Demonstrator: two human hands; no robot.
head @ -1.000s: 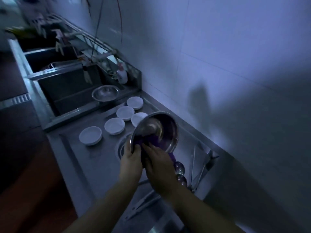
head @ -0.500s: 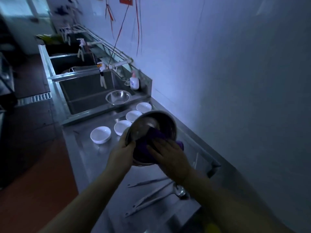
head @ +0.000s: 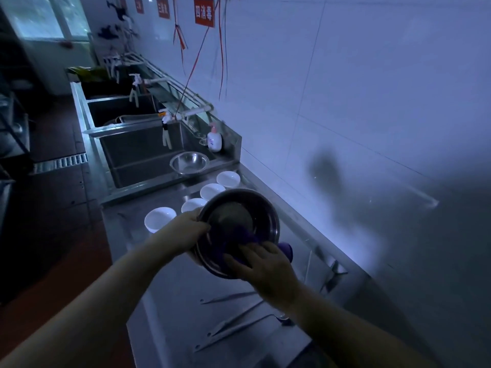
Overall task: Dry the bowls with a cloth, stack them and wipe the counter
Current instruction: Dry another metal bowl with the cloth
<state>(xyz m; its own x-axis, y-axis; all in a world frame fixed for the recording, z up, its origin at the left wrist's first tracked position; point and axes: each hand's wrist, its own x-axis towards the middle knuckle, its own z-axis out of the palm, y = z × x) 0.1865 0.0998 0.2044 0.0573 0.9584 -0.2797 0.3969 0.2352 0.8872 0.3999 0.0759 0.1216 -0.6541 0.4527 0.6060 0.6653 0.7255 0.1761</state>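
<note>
Sinks point(head: 138, 155) of steel run along the left, under white taps on a wall pipe, and a soap bottle point(head: 214, 139) stands at the back corner of the nearest basin. Just beside that basin a metal bowl point(head: 189, 163) sits upright on the counter point(head: 164, 296). Four small white bowls point(head: 159, 219) lie in a slanting row from the counter's front edge toward the wall, each apart from the next. Over the counter, the left hand point(head: 183, 232) grips the left rim of a large steel bowl point(head: 239, 227), thumb curled over the edge, holding it tilted with its opening toward the camera. Inside its lower half lies a purple cloth point(head: 239, 241), one end hanging out over the right rim. The right hand point(head: 265, 266) presses the cloth against the inner wall, fingers spread and bent onto it. Below the hands, long metal utensils point(head: 233, 328) lie flat on the counter, and red signs hang on the tiled wall above
</note>
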